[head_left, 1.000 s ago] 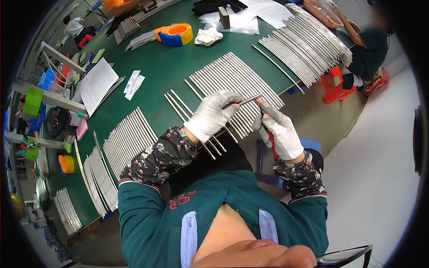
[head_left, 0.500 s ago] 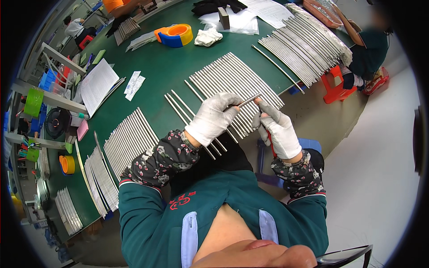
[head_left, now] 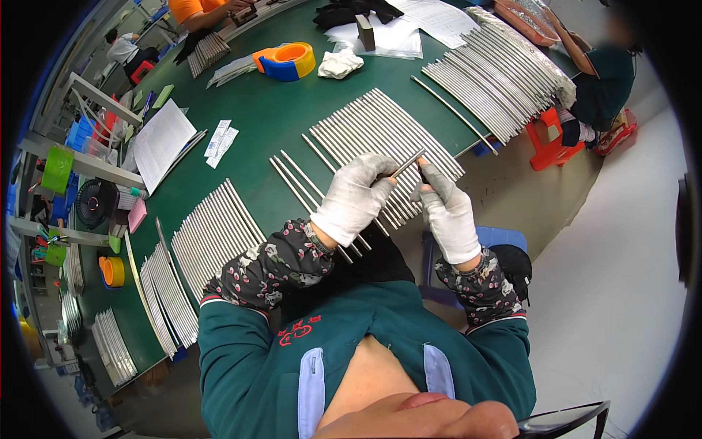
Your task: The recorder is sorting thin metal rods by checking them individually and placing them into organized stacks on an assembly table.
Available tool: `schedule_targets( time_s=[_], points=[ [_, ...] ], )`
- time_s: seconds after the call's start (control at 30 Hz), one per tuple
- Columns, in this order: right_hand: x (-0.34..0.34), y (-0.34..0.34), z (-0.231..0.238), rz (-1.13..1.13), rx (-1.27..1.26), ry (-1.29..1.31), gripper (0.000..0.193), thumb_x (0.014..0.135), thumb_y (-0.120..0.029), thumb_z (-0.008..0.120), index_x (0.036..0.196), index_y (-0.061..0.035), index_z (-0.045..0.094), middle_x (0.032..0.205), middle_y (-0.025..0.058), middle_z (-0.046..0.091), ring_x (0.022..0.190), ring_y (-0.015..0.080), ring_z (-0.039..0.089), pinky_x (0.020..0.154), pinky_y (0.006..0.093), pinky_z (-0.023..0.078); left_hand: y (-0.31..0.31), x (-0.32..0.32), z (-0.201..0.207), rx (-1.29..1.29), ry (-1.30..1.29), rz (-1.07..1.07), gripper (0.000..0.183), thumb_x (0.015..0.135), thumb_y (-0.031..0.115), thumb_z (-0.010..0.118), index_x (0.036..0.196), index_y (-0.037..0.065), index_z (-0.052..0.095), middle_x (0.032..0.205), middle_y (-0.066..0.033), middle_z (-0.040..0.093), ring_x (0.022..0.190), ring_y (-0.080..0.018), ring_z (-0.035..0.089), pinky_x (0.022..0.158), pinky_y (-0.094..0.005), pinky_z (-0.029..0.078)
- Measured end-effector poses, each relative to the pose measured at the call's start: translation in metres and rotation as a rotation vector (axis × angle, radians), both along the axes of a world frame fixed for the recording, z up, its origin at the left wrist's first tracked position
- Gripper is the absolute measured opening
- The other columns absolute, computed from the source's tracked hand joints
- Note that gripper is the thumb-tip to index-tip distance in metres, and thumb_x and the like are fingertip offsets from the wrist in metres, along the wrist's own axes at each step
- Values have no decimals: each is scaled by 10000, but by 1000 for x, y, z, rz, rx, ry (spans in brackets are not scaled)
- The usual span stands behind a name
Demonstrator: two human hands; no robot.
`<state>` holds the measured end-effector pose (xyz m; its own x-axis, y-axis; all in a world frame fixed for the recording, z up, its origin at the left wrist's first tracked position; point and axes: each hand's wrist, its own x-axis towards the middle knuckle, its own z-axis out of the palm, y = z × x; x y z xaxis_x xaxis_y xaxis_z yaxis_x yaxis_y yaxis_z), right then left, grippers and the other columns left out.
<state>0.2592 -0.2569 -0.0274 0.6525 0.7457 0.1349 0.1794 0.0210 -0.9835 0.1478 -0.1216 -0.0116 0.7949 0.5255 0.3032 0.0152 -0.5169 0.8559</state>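
My left hand [head_left: 358, 192], in a white glove with grey fingertips, is closed on a thin metal rod [head_left: 408, 164]. The rod's free end slants up to the right. At that end, my right hand [head_left: 450, 212], gloved alike with a bare fingertip showing, has its fingers curled. What lies inside its palm is hidden. Beneath both hands, a row of metal rods [head_left: 380, 121] lies side by side on the green table [head_left: 270, 110]. A few separate rods [head_left: 296, 179] lie left of that row, partly under my left hand.
More rods are laid out at left [head_left: 216, 230] and far right [head_left: 490, 80]. Beyond the middle row are a tape dispenser [head_left: 289, 60] and a crumpled white cloth [head_left: 340, 64]. Papers [head_left: 164, 143] lie at left. A person [head_left: 610, 77] sits at right by a red stool [head_left: 548, 143].
My right hand has turned, and the red handle seen in its palm before is now out of sight. My left hand has shifted slightly right with the rod.
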Motion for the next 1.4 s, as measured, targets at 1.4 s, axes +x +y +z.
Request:
schedule_targets(
  time_s=[1.4],
  points=[
    [11,-8,4,195,37,462,473,990,-122,505,1449,-53,412,799,1,581,493,33,423,440,173,357,5,-4,15,-868,178,-107,251,965,139,555,1178,7,577,872,0,610,544,-30,507,428,-170,379]
  ],
)
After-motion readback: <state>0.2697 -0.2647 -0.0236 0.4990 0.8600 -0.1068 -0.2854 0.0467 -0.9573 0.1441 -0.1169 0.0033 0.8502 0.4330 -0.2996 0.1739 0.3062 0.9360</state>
